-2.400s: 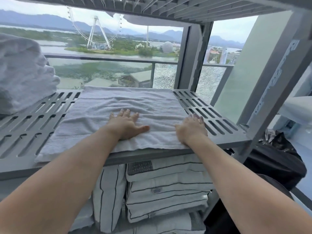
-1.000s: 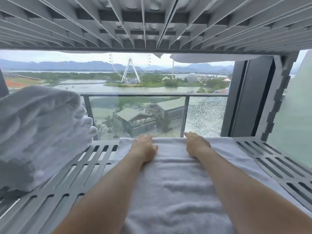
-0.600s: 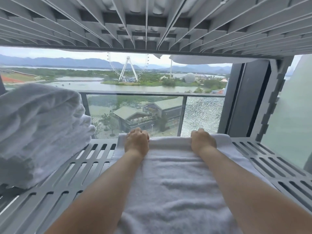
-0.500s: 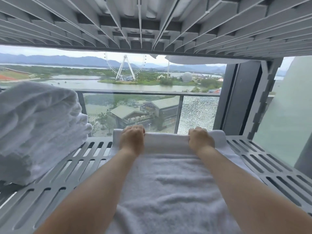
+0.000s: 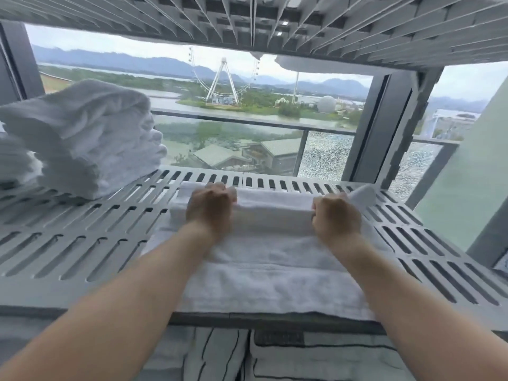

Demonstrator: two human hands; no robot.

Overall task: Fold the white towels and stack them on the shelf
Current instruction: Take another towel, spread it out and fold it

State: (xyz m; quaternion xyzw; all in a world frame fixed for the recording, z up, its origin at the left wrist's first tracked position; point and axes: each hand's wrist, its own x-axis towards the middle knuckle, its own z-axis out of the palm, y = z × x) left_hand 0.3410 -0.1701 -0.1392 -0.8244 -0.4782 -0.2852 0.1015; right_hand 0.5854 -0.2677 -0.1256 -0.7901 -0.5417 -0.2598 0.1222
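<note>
A white towel [image 5: 269, 273] lies spread on the grey slotted shelf [image 5: 82, 243], its near edge at the shelf's front. Its far edge is lifted and doubled back toward me as a thick fold [image 5: 272, 204]. My left hand [image 5: 210, 209] grips that fold on the left, fingers curled over it. On the right, the fold is gripped the same way by my right hand [image 5: 336, 217], beside a raised towel corner. A stack of folded white towels [image 5: 88, 138] stands at the shelf's back left.
Another slotted shelf [image 5: 275, 20] hangs close overhead. Grey uprights [image 5: 379, 127] stand at the back right, a glass railing and window behind. Striped white bedding [image 5: 288, 358] is packed on the level below. Bare slotted shelf lies left and right of the towel.
Both hands went from pressing flat on the towel to its far edge, curled round it, and have drawn it back toward me into a fold. The view has dropped lower.
</note>
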